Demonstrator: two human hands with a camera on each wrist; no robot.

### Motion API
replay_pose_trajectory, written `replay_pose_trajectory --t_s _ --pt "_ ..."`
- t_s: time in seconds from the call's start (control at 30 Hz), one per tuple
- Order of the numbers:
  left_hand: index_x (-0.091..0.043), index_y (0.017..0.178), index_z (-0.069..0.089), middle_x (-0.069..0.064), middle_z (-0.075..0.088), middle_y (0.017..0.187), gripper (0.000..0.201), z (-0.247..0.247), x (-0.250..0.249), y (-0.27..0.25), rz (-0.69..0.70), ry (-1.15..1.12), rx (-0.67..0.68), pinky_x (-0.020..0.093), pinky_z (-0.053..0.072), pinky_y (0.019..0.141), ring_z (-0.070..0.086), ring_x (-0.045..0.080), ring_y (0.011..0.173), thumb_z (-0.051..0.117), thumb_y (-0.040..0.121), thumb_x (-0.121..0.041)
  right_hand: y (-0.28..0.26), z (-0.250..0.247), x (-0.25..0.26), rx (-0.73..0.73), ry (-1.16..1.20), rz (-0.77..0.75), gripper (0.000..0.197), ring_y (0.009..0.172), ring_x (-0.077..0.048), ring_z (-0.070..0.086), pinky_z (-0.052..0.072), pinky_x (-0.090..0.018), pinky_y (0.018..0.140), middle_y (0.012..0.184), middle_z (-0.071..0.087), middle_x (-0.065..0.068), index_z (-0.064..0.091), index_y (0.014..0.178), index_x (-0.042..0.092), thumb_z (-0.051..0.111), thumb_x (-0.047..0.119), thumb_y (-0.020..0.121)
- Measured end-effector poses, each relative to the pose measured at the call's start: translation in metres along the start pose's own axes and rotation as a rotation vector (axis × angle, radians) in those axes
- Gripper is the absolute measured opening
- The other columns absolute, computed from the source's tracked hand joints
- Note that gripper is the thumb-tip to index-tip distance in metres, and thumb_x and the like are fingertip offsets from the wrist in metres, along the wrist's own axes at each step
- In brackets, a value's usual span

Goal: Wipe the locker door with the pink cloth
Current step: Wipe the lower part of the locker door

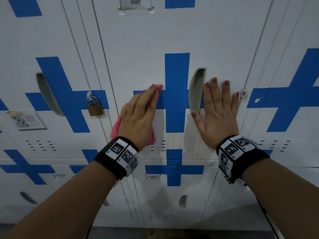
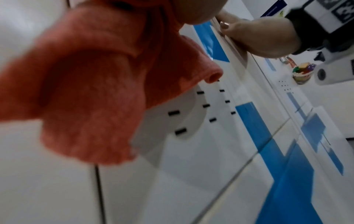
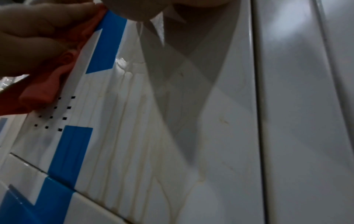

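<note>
The locker door [image 1: 141, 49] is white with a blue cross [image 1: 177, 94] at its middle. My left hand [image 1: 139, 109] lies flat with straight fingers on the pink cloth [image 1: 115, 129], pressing it against the door left of the cross. The cloth [image 2: 86, 84] fills the left wrist view, bunched and hanging below the palm. My right hand [image 1: 220, 107] rests flat on the door beside the recessed grey handle [image 1: 196, 90], fingers spread, thumb at the handle's lower edge. In the right wrist view pale streaks [image 3: 134, 128] run down the door below the cloth [image 3: 49, 84].
A brass padlock [image 1: 95, 106] hangs on the locker to the left, which also bears a paper notice [image 1: 25, 119]. An empty hasp [image 1: 244, 93] sits just right of my right hand. Vent slots [image 1: 161, 145] lie below the cloth. More lockers stand below.
</note>
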State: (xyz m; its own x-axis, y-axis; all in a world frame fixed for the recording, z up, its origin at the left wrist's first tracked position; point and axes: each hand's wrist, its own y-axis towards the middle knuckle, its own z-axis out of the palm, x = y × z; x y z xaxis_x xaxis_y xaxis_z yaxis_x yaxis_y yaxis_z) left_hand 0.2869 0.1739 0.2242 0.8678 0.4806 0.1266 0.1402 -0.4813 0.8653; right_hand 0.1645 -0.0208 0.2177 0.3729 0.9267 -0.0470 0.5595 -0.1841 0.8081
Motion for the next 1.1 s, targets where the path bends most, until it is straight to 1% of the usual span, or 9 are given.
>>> replay_pose_trajectory --t_s 0.07,0.13,0.27,0.37,0.43,0.53,0.83,0.97,1.1 --pt "-0.017 0.143 0.032 -0.001 0.026 0.141 0.073 0.001 0.000 0.009 -0.117 -0.114 -0.135 0.048 0.030 0.110 0.030 0.024 0.131 0.062 0.079 0.000 0.000 -0.001 0.000 -0.002 0.006 0.005 0.072 0.140 -0.018 -0.022 -0.017 -0.042 0.113 0.156 -0.008 0.002 -0.005 0.149 0.016 0.027 0.048 0.094" --pt "-0.017 0.141 0.036 0.001 0.029 0.134 0.062 0.001 -0.002 0.013 -0.079 -0.075 -0.201 0.047 0.037 0.105 0.034 0.024 0.127 0.049 0.082 0.000 0.000 -0.001 0.000 -0.001 0.009 0.007 0.072 0.141 -0.018 -0.021 -0.016 -0.042 0.113 0.156 -0.005 0.000 -0.005 0.150 0.015 0.028 0.048 0.094" --pt "-0.049 0.124 0.046 -0.013 0.047 0.133 0.034 0.007 -0.006 0.004 -0.074 -0.123 -0.069 0.041 0.039 0.106 0.043 0.012 0.127 0.044 0.097 -0.028 0.000 -0.001 0.000 -0.003 0.005 0.003 0.071 0.141 -0.019 -0.022 -0.015 -0.043 0.113 0.157 -0.004 -0.001 -0.004 0.150 0.015 0.027 0.048 0.094" --pt "-0.016 0.147 0.019 0.005 0.019 0.152 0.068 0.014 0.003 -0.020 0.071 -0.017 0.064 0.042 0.016 0.117 0.017 0.025 0.142 0.053 0.088 -0.019 0.000 -0.001 0.001 -0.002 -0.001 0.002 0.071 0.140 -0.019 -0.022 -0.014 -0.044 0.113 0.156 -0.005 -0.001 -0.004 0.150 0.015 0.027 0.048 0.095" --pt "-0.013 0.150 0.001 0.006 0.001 0.157 0.090 0.019 0.007 -0.036 0.126 0.053 0.169 0.041 0.003 0.118 -0.002 0.024 0.145 0.058 0.080 -0.022 0.000 -0.001 0.001 -0.003 -0.001 0.008 0.071 0.140 -0.019 -0.022 -0.014 -0.044 0.113 0.157 -0.003 -0.003 -0.004 0.150 0.014 0.027 0.048 0.095" --pt "-0.013 0.149 -0.011 0.005 -0.016 0.157 0.113 0.027 0.007 -0.057 0.213 0.166 0.301 0.044 0.001 0.117 -0.010 0.025 0.145 0.070 0.072 -0.020 0.000 -0.001 0.000 -0.010 -0.001 0.005 0.072 0.140 -0.019 -0.022 -0.014 -0.044 0.113 0.157 -0.005 -0.001 -0.004 0.149 0.015 0.028 0.048 0.094" --pt "-0.009 0.149 -0.009 0.009 -0.013 0.157 0.116 0.040 0.006 -0.099 0.316 0.224 0.440 0.041 -0.007 0.117 -0.009 0.028 0.145 0.072 0.066 -0.006 0.000 0.000 0.001 -0.026 -0.005 0.009 0.071 0.140 -0.018 -0.022 -0.014 -0.043 0.113 0.157 -0.001 -0.006 -0.001 0.150 0.014 0.029 0.047 0.095" --pt "-0.009 0.149 -0.008 0.009 -0.016 0.157 0.102 0.033 0.005 -0.089 0.257 0.186 0.419 0.040 -0.005 0.117 -0.010 0.026 0.145 0.056 0.070 0.000 0.000 -0.001 0.001 -0.017 -0.011 0.010 0.071 0.140 -0.019 -0.023 -0.015 -0.043 0.113 0.156 -0.003 -0.005 -0.003 0.149 0.014 0.028 0.048 0.095" --pt "-0.010 0.149 -0.008 0.008 -0.004 0.158 0.118 0.025 0.002 -0.064 0.083 0.157 0.375 0.038 -0.008 0.118 -0.014 0.021 0.144 0.074 0.063 -0.004 0.000 0.000 0.001 -0.018 -0.008 0.011 0.072 0.140 -0.019 -0.023 -0.015 -0.043 0.113 0.157 -0.003 -0.005 -0.004 0.149 0.014 0.029 0.047 0.095"
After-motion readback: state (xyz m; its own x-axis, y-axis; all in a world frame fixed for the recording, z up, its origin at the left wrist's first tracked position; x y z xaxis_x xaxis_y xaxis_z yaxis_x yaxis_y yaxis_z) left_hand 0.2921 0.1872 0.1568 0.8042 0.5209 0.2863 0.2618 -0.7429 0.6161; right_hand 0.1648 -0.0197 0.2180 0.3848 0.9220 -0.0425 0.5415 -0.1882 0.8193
